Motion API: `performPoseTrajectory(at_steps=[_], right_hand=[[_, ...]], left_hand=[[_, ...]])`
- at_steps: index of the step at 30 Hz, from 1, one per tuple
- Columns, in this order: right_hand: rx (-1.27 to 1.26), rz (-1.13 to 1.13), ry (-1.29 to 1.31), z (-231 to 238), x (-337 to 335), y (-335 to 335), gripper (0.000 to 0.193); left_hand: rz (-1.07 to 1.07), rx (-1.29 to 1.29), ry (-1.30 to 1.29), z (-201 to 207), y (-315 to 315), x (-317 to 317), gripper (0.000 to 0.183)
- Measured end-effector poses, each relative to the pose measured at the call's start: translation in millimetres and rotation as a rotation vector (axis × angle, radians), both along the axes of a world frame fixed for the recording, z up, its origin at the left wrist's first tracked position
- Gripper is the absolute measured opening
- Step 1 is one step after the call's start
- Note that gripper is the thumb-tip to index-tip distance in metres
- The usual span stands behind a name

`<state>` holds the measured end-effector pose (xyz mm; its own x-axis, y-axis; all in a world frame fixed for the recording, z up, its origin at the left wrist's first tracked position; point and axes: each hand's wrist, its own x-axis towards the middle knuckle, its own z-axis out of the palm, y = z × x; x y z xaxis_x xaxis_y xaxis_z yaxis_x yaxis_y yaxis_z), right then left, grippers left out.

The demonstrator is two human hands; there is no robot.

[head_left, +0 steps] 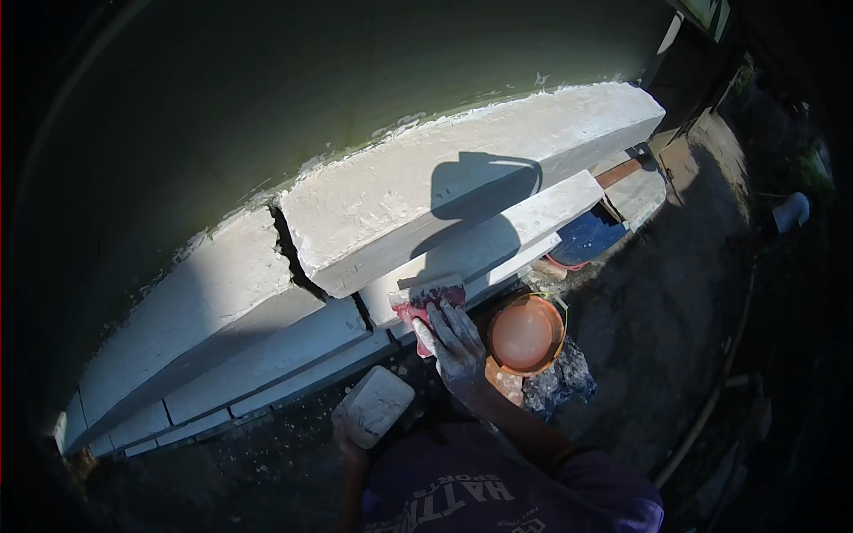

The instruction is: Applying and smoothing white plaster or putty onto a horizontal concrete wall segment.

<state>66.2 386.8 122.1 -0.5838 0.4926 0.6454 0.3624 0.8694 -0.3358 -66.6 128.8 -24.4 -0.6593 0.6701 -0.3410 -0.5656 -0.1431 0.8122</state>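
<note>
My right hand [458, 345], whitened with powder or paste, is closed on a red plastic scraper [414, 313] smeared with white paste. The scraper rests against the top face of a lower white ledge [555, 200]. Lower down, my left hand [348, 440] grips the side of a rectangular tub [378, 405] that holds white paste. Above the scraper runs a thicker white ledge [382, 186], rough along its back edge. A jagged dark gap [290, 249] splits it. My shadow falls across both ledges.
An orange bucket [559, 333] with cloudy liquid stands right of my right hand, beside a crumpled dark bag or lump [562, 382]. Farther right lies a dark blue round vessel [588, 235] beneath the ledge. A greenish wall [293, 98] rises behind. White specks dot the ground.
</note>
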Motion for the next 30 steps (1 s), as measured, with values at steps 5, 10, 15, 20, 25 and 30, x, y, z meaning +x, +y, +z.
performPoseTrajectory(at_steps=[5, 10, 15, 20, 25, 30], right_hand=[[-0.027, -0.076, -0.113, -21, -11, -1, 0.051], [-0.063, 0.262, -0.005, -4, -21, -26, 0.048], [-0.051, -0.01, 0.02, 23, -1, 36, 0.05], [-0.06, -0.08, -0.188, -11, -15, 16, 0.054], [-0.272, 0.354, -0.084, 20, -8, -17, 0.051], [-0.082, -0.069, 0.063, 34, 20, 61, 0.053]], left_hand=[[-0.021, -0.072, 0.102, -17, -9, -1, 0.062], [-0.035, -0.053, 0.103, -17, -10, 1, 0.062], [-0.005, -0.035, 0.053, -4, -12, 5, 0.061], [-0.006, -0.039, 0.015, -4, -7, 6, 0.062], [-0.002, -0.049, -0.013, -15, -10, 4, 0.065], [0.011, -0.065, 0.022, -19, -12, 3, 0.066]])
